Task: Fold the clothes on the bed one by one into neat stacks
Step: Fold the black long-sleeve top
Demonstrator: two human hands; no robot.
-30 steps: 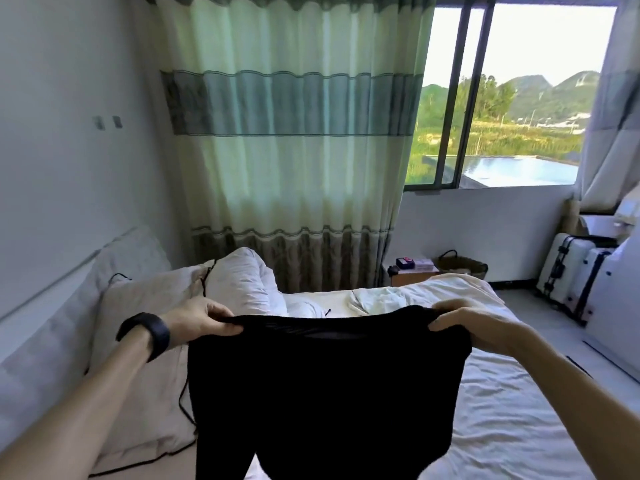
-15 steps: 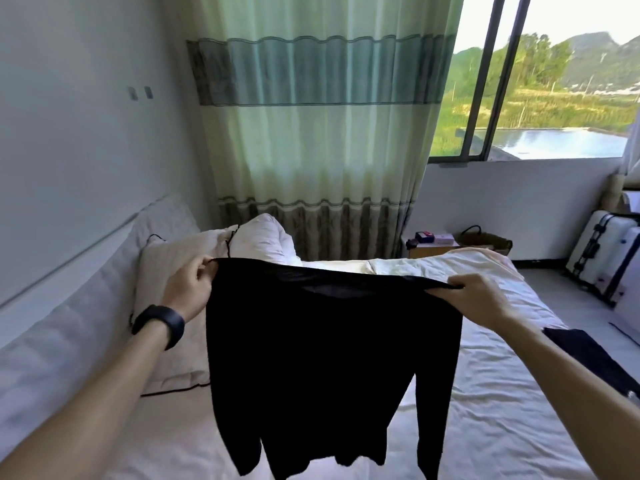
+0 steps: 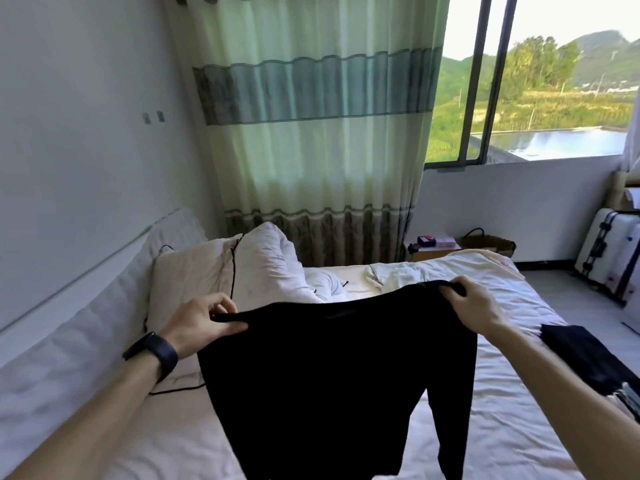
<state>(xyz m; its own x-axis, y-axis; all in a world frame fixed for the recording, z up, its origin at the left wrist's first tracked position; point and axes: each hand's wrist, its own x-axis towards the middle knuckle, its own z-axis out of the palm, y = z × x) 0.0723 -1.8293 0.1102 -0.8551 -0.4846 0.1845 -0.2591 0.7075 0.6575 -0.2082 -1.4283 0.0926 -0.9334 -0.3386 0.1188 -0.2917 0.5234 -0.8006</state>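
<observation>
Pinching a black shirt (image 3: pixel 329 375) by the shoulders, left hand (image 3: pixel 201 323) and right hand (image 3: pixel 474 306) are holding it up unfolded, pale clothes (image 3: pixel 433 271) waiting beyond.

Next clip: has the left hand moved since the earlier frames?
Yes. The left hand, gripping the black top, has dropped. It was near the top edge of the black-piped pillow and now sits lower against it, nearer the mattress.

A home bedroom — bed (image 3: pixel 512 403), pillows (image 3: pixel 194 271), curtain (image 3: pixel 311 133), suitcase (image 3: pixel 606 254).
</observation>
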